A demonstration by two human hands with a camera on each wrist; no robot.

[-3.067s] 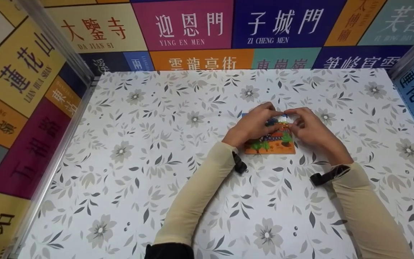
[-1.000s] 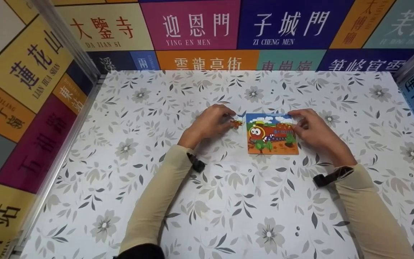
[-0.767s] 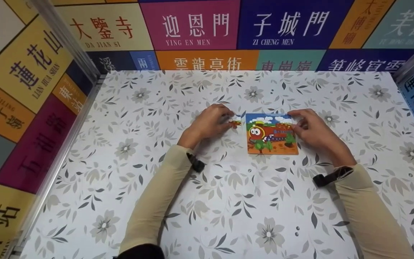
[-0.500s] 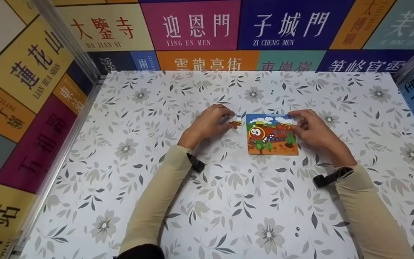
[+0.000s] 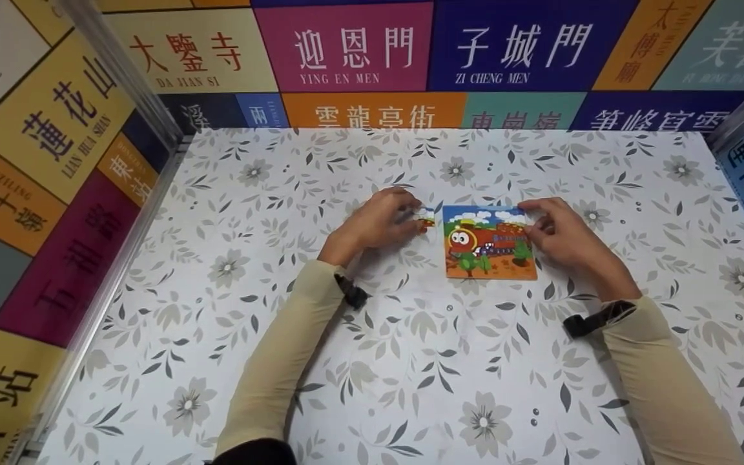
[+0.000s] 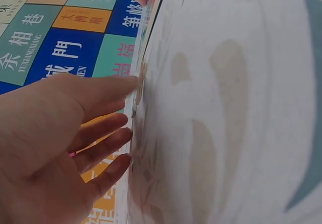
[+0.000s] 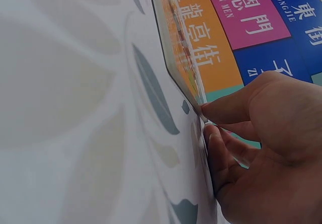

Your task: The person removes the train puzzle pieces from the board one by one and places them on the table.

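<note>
A square train puzzle [image 5: 489, 243] lies flat on the table, showing a red train with round eyes under white clouds. At its right side my right hand [image 5: 562, 232] holds the edge by the upper right corner with thumb and index finger. The right wrist view shows the thumb at the corner of the puzzle [image 7: 177, 38] and the other fingers curled on the table. Left of the puzzle, across a narrow gap, my left hand [image 5: 378, 219] holds a small jigsaw piece [image 5: 429, 216] between thumb and fingers. Part of that piece is hidden by the hand.
A white tablecloth [image 5: 411, 361] with grey flowers and leaves covers the table. Colourful panels [image 5: 352, 48] with large characters stand along the back and both sides. Each wrist wears a black strap-on camera [image 5: 354, 294].
About three seconds ago my left hand covered the puzzle; it has since moved left with the jigsaw piece, uncovering the picture. Over the last second both hands stay nearly still.
</note>
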